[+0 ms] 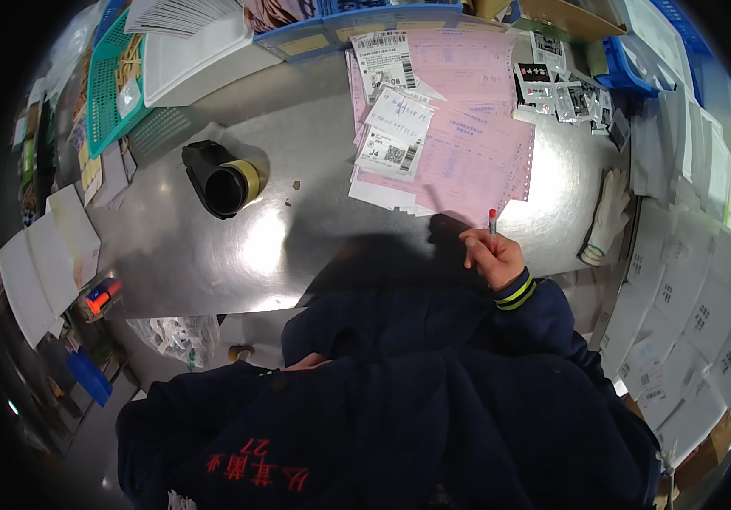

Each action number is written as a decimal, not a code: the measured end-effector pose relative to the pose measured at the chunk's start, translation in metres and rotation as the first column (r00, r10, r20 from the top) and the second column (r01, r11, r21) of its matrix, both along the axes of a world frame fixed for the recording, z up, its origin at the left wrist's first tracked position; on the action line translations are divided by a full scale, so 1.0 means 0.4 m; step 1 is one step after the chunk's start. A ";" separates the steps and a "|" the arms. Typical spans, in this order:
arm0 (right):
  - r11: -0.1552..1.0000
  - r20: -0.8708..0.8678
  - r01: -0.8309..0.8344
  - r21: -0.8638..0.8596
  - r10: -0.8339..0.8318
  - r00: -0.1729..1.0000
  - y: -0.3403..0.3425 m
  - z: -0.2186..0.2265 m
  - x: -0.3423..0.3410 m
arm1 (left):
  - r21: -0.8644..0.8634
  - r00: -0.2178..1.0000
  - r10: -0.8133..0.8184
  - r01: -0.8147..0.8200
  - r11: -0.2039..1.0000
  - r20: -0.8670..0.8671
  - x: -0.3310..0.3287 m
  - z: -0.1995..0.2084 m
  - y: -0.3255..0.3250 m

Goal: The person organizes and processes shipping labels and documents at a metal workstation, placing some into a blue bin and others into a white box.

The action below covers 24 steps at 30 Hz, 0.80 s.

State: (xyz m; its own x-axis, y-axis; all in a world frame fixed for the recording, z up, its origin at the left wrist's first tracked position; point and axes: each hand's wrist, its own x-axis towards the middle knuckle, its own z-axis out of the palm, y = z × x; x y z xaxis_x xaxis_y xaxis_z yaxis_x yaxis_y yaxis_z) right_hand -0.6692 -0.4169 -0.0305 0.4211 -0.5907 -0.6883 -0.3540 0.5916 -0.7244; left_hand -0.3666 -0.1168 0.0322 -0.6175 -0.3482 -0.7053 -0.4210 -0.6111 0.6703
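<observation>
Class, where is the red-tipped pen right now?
In the head view, right of centre: the red-tipped pen is in the right hand, near the pink forms' lower edge.

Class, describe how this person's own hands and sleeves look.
The right hand is bare; its dark navy fabric sleeve ends in a cuff with bright yellow-green stripes. Only a bare sliver of the left hand shows, near another dark navy sleeve.
</observation>
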 end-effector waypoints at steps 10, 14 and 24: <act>0.915 -0.015 0.330 -0.233 -0.343 0.939 -0.012 -0.108 0.324 | -0.025 0.999 0.032 -0.033 0.999 -0.006 0.155 -0.009 0.065; 0.844 -0.004 0.435 -0.313 -0.460 0.888 -0.028 -0.139 0.355 | -0.080 0.999 -0.009 0.005 0.997 -0.047 0.209 -0.018 0.019; 0.842 0.124 0.520 -0.142 -0.506 0.853 -0.060 -0.042 0.216 | -0.142 0.925 0.333 -0.360 0.922 -0.184 0.221 -0.039 -0.509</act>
